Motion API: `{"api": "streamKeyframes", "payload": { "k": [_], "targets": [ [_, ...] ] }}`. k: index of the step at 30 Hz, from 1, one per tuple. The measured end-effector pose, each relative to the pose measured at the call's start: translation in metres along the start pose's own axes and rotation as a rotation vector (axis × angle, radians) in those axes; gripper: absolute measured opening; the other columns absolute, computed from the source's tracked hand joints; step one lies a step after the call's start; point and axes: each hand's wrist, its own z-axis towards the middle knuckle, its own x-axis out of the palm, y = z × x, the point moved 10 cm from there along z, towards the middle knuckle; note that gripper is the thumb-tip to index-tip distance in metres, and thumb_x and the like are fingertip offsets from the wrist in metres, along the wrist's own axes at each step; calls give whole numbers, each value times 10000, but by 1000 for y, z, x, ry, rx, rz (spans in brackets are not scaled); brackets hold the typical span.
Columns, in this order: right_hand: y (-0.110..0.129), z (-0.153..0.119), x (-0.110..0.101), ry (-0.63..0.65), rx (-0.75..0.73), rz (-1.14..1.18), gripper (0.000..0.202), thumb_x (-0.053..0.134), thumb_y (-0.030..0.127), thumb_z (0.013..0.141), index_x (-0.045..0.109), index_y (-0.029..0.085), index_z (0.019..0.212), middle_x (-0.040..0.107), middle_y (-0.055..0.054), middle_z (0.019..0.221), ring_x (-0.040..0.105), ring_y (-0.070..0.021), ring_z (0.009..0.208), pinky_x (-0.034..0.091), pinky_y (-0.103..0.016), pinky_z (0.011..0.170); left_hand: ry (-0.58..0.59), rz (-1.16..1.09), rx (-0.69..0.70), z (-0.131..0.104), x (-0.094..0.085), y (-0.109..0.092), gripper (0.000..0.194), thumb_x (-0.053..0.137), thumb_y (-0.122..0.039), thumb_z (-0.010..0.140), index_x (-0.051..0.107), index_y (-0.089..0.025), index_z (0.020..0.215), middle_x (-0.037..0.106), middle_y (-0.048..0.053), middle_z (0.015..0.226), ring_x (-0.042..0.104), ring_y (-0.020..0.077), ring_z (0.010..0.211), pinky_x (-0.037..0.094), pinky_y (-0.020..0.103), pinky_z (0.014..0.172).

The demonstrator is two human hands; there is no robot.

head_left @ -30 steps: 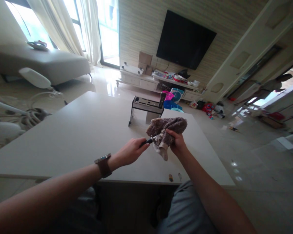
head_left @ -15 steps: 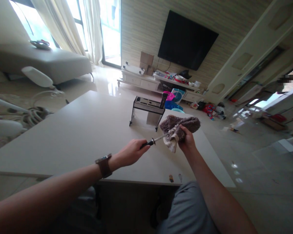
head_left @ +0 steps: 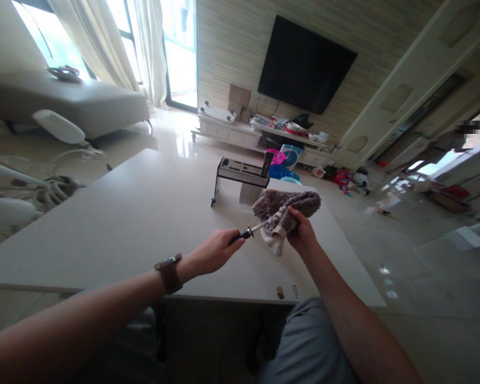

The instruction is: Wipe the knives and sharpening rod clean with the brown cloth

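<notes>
The cloth (head_left: 278,210) has been brought a little back toward the handle: a second ago it was bunched close to the guard, half a second ago it had been drawn farther along the shaft toward the tabletop's right edge, and now it is held between those two places. A short, bare length of the metal shaft can be seen beyond the guard of the rod tool (head_left: 240,236), shorter than was shown half a second ago; the far end is hidden in the cloth. From this it may be judged that the shaft is being rubbed to and fro within the folds and that a return stroke is under way.

The handle is gripped by the left hand (head_left: 216,250), its fingers clamped round it, and little shift is seen there. The cloth is pinched by the right hand (head_left: 302,229), with its fingers clamped on the folds, so the travel appears to be made mainly by this hand.

Both things are held above the right half of the tabletop (head_left: 144,213), between its near edge and the slotted stand (head_left: 240,168), which is set by the far edge and has been left in place. A dark-handled knife (head_left: 266,164) is held in the stand.
</notes>
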Motion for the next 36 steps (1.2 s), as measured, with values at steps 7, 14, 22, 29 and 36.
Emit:
{"api": "streamKeyframes", "payload": {
  "k": [7, 14, 22, 29, 36],
  "targets": [
    [-22, -16, 20, 74, 97, -50, 260, 844, 245, 633, 703, 212, 849, 756, 7, 815, 684, -189, 718, 588, -354, 760, -11, 2, -8, 1, 0, 0, 380, 445, -467, 1003, 516, -182, 762, 482, -40, 627, 384, 119, 580, 245, 289, 560],
    [-46, -35, 45, 155, 144, -81, 351, 875, 226, 598, 717, 194, 911, 769, -5, 861, 697, -197, 762, 574, -367, 807, -37, -4, 5, 4, -2, -1, 357, 449, -453, 1003, 572, -172, 819, 550, -14, 692, 446, 136, 628, 269, 290, 588],
    [-52, -41, 49, 113, 81, -94, 384, 892, 200, 571, 735, 183, 922, 782, -18, 899, 706, -198, 787, 577, -360, 812, -41, 1, 20, 4, -4, -4, 335, 454, -416, 1001, 576, -173, 806, 588, 9, 729, 483, 153, 664, 309, 293, 611],
    [-46, -42, 49, 100, 54, -113, 393, 888, 204, 577, 742, 175, 941, 782, -29, 908, 707, -208, 796, 584, -364, 792, -44, 12, 27, 4, -4, -6, 324, 457, -408, 997, 575, -177, 802, 593, 12, 725, 489, 155, 659, 315, 294, 611],
    [-46, -42, 49, 107, 51, -108, 378, 891, 205, 584, 746, 173, 932, 779, -23, 918, 705, -199, 810, 586, -352, 806, -42, 23, 17, 4, -3, -3, 292, 467, -388, 993, 578, -177, 824, 591, 14, 730, 488, 154, 653, 308, 288, 600]
  ]
}}
